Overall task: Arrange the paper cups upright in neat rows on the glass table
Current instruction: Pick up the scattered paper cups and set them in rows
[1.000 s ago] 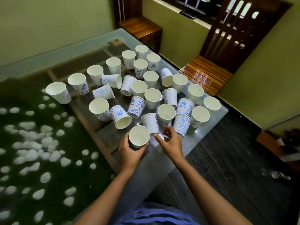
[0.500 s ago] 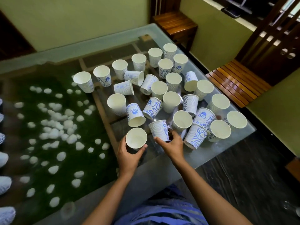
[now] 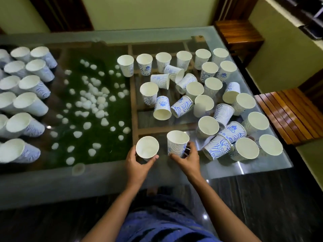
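Many white paper cups with blue swirl print crowd the right half of the glass table (image 3: 218,169). My left hand (image 3: 138,165) grips an upright cup (image 3: 147,147) near the front edge. Beside it, my right hand (image 3: 187,158) holds a second upright cup (image 3: 177,142) by its lower side. Behind them several cups stand upright and several lie tipped over, such as one (image 3: 162,109) with its mouth toward me. A row of upright cups (image 3: 164,61) runs along the far side. More upright cups (image 3: 26,100) stand in rows at the far left.
Under the glass lie green turf and white pebbles (image 3: 92,102) and a wooden frame (image 3: 133,109). Wooden benches (image 3: 290,116) stand to the right of the table and another (image 3: 239,37) at the far right corner. Dark floor lies in front.
The right hand has turned the tipped cup upright and now holds it beside the left hand's cup. The view swung left, revealing the rows of cups at the far left.
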`<state>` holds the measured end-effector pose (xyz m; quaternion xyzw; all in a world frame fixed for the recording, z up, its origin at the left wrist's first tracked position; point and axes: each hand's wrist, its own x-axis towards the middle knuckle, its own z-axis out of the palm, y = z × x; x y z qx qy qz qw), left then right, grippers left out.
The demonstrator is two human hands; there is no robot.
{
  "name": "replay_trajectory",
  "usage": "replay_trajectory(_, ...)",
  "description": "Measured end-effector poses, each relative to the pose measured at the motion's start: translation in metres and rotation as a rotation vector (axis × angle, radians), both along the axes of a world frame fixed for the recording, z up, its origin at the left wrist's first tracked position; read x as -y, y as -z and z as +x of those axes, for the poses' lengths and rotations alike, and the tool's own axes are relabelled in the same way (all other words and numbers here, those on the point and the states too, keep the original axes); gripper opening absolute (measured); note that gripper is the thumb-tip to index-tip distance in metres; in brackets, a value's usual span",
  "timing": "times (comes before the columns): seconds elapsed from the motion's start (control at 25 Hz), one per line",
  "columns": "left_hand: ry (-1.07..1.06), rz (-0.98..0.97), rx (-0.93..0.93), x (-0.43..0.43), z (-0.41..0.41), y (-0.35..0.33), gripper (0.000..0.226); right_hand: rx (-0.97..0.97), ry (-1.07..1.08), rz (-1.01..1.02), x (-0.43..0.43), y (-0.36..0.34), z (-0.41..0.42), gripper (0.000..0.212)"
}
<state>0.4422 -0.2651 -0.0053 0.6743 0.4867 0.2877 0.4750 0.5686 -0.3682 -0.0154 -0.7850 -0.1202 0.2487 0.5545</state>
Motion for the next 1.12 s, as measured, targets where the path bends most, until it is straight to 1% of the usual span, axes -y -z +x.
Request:
replay_trajectory(0.12,-0.077,-0.014,-0.012,0.006,-0.025,0.0,0.067,-0.012,-0.113,0.022,-0.002,0.001,-0.013,0.06)
replay_trajectory(0.28,-0.193,0.019,-0.061,0.002,-0.065,-0.002,0.069,0.017,-0.284,0.009,-0.019,0.001,-0.035,0.067)
replay_trajectory(0.44,-0.331,0.006,-0.022,-0.006,-0.108,-0.002,0.065,0.053,-0.479,-0.006,-0.046,-0.002,-0.067,0.069)
replay_trajectory(0.56,-0.435,0.006,0.009,-0.018,-0.147,-0.003,0.063,0.114,-0.618,-0.01,-0.073,-0.006,-0.099,0.07)
replay_trajectory(0.76,-0.582,0.025,0.043,-0.062,-0.242,-0.006,0.064,0.123,-0.793,0.012,-0.139,-0.009,-0.188,0.073)
replay_trajectory(0.96,-0.663,0.065,0.036,-0.125,-0.357,-0.011,0.064,0.1,-0.82,0.043,-0.215,-0.01,-0.291,0.071)
replay_trajectory(1.12,-0.727,0.078,0.005,-0.169,-0.424,-0.015,0.067,0.121,-0.917,0.09,-0.267,-0.019,-0.362,0.072)
